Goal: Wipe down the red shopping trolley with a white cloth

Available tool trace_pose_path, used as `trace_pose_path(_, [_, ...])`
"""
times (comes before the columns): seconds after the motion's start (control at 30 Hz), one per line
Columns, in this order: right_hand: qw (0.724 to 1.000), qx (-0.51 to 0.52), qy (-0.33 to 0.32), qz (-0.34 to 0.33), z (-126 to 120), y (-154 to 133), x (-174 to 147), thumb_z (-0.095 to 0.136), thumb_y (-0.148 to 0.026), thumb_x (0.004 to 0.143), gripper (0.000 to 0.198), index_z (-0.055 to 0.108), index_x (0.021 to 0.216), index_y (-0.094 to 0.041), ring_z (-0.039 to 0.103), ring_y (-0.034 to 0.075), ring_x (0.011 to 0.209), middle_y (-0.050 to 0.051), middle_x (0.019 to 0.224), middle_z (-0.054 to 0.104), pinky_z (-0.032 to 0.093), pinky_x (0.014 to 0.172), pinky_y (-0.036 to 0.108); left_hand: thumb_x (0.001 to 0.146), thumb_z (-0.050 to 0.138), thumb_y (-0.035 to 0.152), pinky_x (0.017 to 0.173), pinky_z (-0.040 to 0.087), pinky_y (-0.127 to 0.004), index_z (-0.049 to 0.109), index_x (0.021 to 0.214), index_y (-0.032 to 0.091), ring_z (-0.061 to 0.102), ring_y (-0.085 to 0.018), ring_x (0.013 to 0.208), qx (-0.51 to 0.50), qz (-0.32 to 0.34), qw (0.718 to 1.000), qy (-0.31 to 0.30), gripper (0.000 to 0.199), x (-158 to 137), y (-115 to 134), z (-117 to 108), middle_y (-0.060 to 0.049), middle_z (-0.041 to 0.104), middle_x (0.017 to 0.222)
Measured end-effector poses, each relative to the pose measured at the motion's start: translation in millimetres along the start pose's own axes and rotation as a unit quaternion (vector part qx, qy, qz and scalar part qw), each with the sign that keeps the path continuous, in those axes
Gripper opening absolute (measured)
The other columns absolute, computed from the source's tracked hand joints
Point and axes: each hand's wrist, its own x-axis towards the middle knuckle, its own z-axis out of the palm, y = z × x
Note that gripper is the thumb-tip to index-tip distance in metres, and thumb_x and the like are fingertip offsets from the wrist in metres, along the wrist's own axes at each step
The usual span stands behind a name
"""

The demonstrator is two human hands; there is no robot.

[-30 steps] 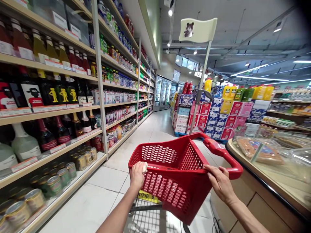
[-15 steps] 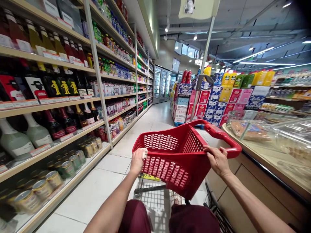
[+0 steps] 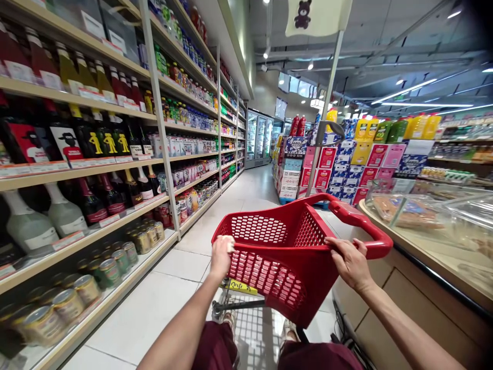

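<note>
To the left of the left fingers, well apart from them, stands a shelf point(image 3: 82, 169) of bottles and cans. The left forearm reaches forward and up to the rim, nearly straight, the back of the left hand point(image 3: 221, 257) uppermost. Its fingers are bent over the corner and pinch a pale wad point(image 3: 230, 243) against the rim.

Between the two sets of fingers, and running on beyond the right ones, is the red shopping cart point(image 3: 269, 277). Its long axis lies crosswise before the body, somewhat skewed; the front end points left, under the left fingers, and the handle point(image 3: 356, 221) end points right. A pole with a flag point(image 3: 318, 19) rises beyond the basket, further off than either set of fingers.

The right forearm slants inward from the lower right. The right hand point(image 3: 350, 263) lies palm down, fingers bent over the rim beside the handle; whether they clasp it I cannot tell. Right of these fingers, apart from them, is the table point(image 3: 389, 246) with packaged food point(image 3: 408, 211).
</note>
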Motion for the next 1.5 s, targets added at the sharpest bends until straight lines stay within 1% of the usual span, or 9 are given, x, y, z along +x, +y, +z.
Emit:
trace_pose_path(0.2, [0.986,0.164,0.010,0.030,46,-104,-7,0.043,-0.026,0.079,0.042,0.044,0.121,-0.025,0.045,0.023,0.114,0.007,0.123,0.049,0.035,0.094,0.042,0.066,0.039,0.004,0.102,0.031,-0.036,0.045,0.121,0.018,0.038,-0.018,0.119,-0.219,0.014,0.975,-0.031,0.057,-19,61,36,-0.006,0.045,0.128])
trace_pose_path(0.4, [0.928,0.344,-0.067,0.127,104,-180,-21,0.042,-0.037,0.082,0.057,0.023,0.134,-0.025,0.037,0.022,0.121,0.006,0.133,0.038,0.036,0.097,0.042,0.079,0.036,0.052,0.090,0.040,-0.037,0.048,0.115,0.015,0.053,-0.022,0.103,-0.666,-0.167,0.686,-0.242,0.054,-36,92,7,-0.010,0.059,0.107])
trace_pose_path(0.47, [0.935,0.332,-0.056,0.112,101,-173,-24,0.047,-0.036,0.080,0.055,0.030,0.131,-0.024,0.037,0.023,0.122,0.007,0.133,0.038,0.036,0.098,0.043,0.077,0.026,0.064,0.087,0.042,-0.037,0.051,0.112,0.016,0.055,-0.022,0.100,-0.677,-0.165,0.645,-0.315,0.065,-39,95,-5,-0.010,0.061,0.103])
trace_pose_path(0.6, [0.967,0.245,0.010,0.071,48,-115,-17,0.041,-0.025,0.083,0.036,0.047,0.119,-0.026,0.050,0.019,0.110,0.005,0.119,0.053,0.042,0.093,0.039,0.078,0.032,0.058,0.093,0.037,-0.040,0.048,0.118,0.021,0.046,-0.023,0.113,-0.528,-0.098,0.768,-0.349,0.056,-39,89,-5,-0.009,0.053,0.120])
trace_pose_path(0.7, [0.984,0.078,0.149,0.058,-9,-52,-2,0.047,-0.023,0.081,0.037,0.050,0.118,-0.024,0.043,0.024,0.116,0.007,0.128,0.045,0.035,0.099,0.044,0.075,0.047,0.034,0.103,0.024,-0.040,0.042,0.123,0.018,0.030,-0.022,0.125,-0.306,-0.054,0.935,-0.170,0.052,-29,69,5,-0.009,0.036,0.135])
trace_pose_path(0.77, [0.979,-0.015,0.192,0.059,-27,-20,-3,0.046,-0.021,0.082,0.040,0.047,0.122,-0.023,0.034,0.027,0.122,0.007,0.134,0.037,0.029,0.102,0.049,0.072,0.044,0.022,0.104,0.016,-0.047,0.038,0.125,0.014,0.021,-0.024,0.129,-0.146,-0.062,0.982,-0.101,0.055,-19,52,10,-0.011,0.027,0.140])
trace_pose_path(1.03, [0.996,0.038,-0.017,-0.081,21,-34,-70,0.035,-0.009,0.084,0.047,0.042,0.124,-0.033,0.033,0.020,0.123,-0.002,0.126,0.048,0.041,0.097,0.042,0.062,0.045,0.016,0.101,0.011,-0.055,0.037,0.125,0.015,0.023,-0.026,0.128,0.128,0.013,0.975,-0.183,0.064,-8,29,3,-0.013,0.033,0.137])
trace_pose_path(1.23, [0.986,-0.023,0.164,0.028,-12,-11,-40,0.038,-0.011,0.083,0.046,0.041,0.126,-0.029,0.029,0.025,0.125,0.003,0.134,0.037,0.031,0.101,0.052,0.061,0.044,0.014,0.101,0.012,-0.055,0.033,0.128,0.012,0.021,-0.026,0.128,0.161,0.017,0.971,-0.175,0.067,-20,39,0,-0.014,0.030,0.138])
trace_pose_path(1.5, [0.994,0.060,0.000,-0.086,33,-40,-94,0.036,-0.009,0.084,0.048,0.040,0.126,-0.033,0.040,0.020,0.118,-0.001,0.124,0.050,0.045,0.093,0.039,0.063,0.043,0.014,0.101,0.014,-0.054,0.032,0.129,0.015,0.022,-0.025,0.128,0.177,0.020,0.967,-0.184,0.067,-24,37,-7,-0.012,0.030,0.138])
